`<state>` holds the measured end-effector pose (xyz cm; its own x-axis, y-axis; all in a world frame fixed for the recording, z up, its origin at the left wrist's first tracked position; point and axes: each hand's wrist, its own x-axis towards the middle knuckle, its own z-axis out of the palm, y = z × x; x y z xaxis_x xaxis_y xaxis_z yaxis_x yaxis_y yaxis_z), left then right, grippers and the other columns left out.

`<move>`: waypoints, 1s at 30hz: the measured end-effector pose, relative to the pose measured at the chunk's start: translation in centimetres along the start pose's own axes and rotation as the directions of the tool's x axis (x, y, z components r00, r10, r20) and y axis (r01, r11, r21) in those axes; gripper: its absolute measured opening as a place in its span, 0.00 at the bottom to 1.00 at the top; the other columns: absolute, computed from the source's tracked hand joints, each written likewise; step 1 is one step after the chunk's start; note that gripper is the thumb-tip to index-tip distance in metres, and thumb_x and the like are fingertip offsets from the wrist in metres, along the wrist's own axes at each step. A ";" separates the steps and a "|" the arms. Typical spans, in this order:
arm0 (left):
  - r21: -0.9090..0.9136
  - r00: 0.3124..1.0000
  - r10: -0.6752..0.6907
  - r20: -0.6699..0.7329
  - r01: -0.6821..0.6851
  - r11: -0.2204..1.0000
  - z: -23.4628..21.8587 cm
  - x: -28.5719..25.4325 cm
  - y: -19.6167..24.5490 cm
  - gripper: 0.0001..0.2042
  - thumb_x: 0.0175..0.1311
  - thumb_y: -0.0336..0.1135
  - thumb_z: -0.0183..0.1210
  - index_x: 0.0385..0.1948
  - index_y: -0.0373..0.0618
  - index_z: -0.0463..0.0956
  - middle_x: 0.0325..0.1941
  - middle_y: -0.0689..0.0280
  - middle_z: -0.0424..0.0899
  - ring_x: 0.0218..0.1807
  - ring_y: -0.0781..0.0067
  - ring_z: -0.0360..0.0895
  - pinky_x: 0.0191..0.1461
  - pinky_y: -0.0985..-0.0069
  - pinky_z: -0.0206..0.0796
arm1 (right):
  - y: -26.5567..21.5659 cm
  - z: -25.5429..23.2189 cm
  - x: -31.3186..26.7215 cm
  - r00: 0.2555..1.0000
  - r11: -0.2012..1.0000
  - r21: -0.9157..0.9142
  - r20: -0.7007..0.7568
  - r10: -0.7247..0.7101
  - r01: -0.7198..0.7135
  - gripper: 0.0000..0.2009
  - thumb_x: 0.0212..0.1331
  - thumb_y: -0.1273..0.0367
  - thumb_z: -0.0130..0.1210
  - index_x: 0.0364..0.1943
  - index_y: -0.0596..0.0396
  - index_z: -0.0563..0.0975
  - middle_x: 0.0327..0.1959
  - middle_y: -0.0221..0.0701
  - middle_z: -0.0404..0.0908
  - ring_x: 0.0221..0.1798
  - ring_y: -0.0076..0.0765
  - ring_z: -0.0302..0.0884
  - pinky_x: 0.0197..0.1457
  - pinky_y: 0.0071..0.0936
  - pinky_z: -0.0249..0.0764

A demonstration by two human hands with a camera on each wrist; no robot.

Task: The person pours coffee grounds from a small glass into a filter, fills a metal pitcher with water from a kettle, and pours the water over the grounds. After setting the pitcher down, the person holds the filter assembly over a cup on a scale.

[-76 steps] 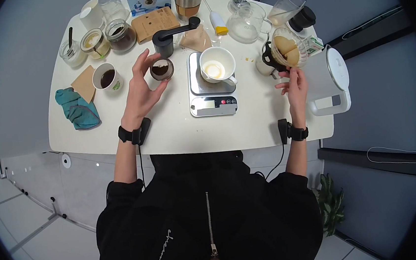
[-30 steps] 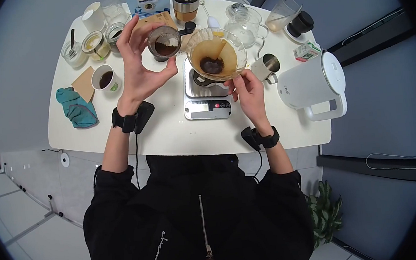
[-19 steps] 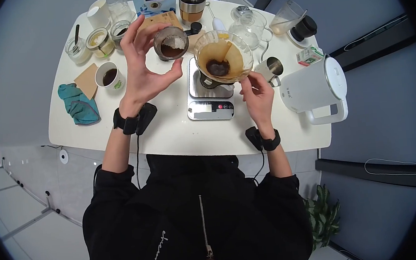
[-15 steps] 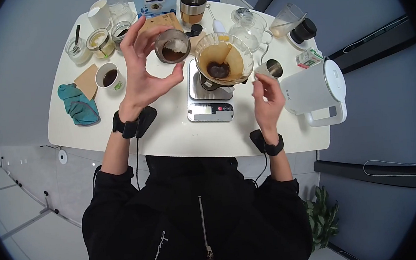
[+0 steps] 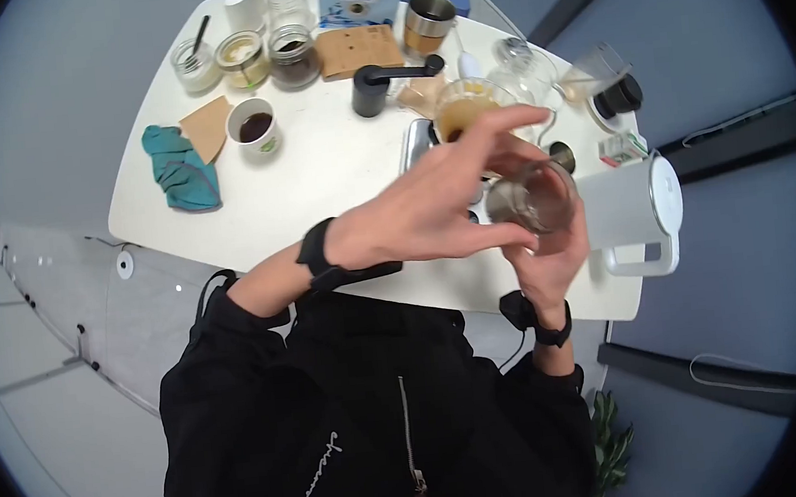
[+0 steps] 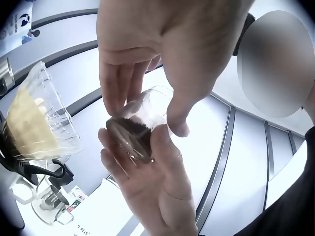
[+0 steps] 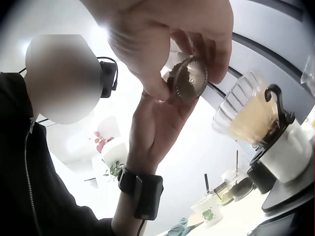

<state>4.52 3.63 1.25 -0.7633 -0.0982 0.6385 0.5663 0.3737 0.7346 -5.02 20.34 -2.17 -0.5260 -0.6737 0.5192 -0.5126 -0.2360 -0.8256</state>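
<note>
From the head camera, your left hand (image 5: pixel 424 216) reaches across your body and pinches the small clear glass cup of dark coffee grounds (image 5: pixel 534 201) between thumb and fingertips, raised above the white table (image 5: pixel 334 169). Your right hand (image 5: pixel 548 264) lies under the cup, palm up, fingers cradling its underside. Just beside the cup stands the white electric kettle (image 5: pixel 636 209). Behind your left hand the glass dripper with its brown paper filter (image 5: pixel 464 110) sits over the silver scale (image 5: pixel 415 143). Further back are the black hand grinder (image 5: pixel 374 85), a white paper cup of dark coffee (image 5: pixel 255 128) and a crumpled teal cloth (image 5: pixel 180 168).

From the left wrist camera, the cup (image 6: pixel 135 128) is tilted on its side, the grounds gathered in its lower end. Your left fingers (image 6: pixel 115 83) and thumb grip its rim from above, while your right hand (image 6: pixel 147 191) holds it from below with fingers loosely curled against the glass. The dripper (image 6: pixel 34 123) stands to the left.

From the right wrist camera, the cup (image 7: pixel 187 81) shows its round base, pinched by the left hand (image 7: pixel 162 34) and resting against your right fingertips (image 7: pixel 170 110). The dripper (image 7: pixel 248 115) sits on its black holder to the right.
</note>
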 end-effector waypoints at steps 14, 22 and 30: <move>0.240 0.994 -0.092 0.055 0.076 0.968 -4.8 1.2 -6.9 0.62 0.27 0.51 0.78 0.66 0.39 0.42 0.67 0.49 0.55 0.68 0.49 0.56 0.70 0.61 0.51 | -1.9 -4.7 6.1 0.987 0.924 -0.357 0.024 0.159 -0.140 0.29 0.42 0.80 0.62 0.54 0.56 0.68 0.52 0.39 0.74 0.54 0.35 0.73 0.57 0.30 0.70; 0.118 0.964 -0.204 0.170 0.186 0.976 -5.1 1.8 -8.5 0.61 0.29 0.41 0.79 0.68 0.48 0.40 0.68 0.52 0.57 0.69 0.57 0.57 0.72 0.62 0.48 | -2.7 -3.7 9.9 0.925 0.741 -0.671 0.265 0.273 -0.026 0.26 0.41 0.78 0.60 0.51 0.53 0.71 0.51 0.36 0.74 0.51 0.40 0.75 0.52 0.28 0.71; 0.044 0.961 -0.200 0.189 0.196 0.980 -5.7 1.9 -9.0 0.61 0.29 0.38 0.79 0.68 0.49 0.40 0.65 0.53 0.61 0.66 0.58 0.61 0.71 0.63 0.52 | -2.0 -2.3 11.7 0.854 0.561 -0.753 0.499 0.147 0.344 0.26 0.42 0.81 0.58 0.51 0.50 0.72 0.52 0.34 0.73 0.49 0.44 0.73 0.48 0.34 0.73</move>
<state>-0.23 -5.16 -2.82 -0.9060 0.0048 0.4233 0.3920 0.3872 0.8345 -11.75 14.52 6.06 -0.1855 -0.9597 0.2113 -0.9795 0.1633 -0.1183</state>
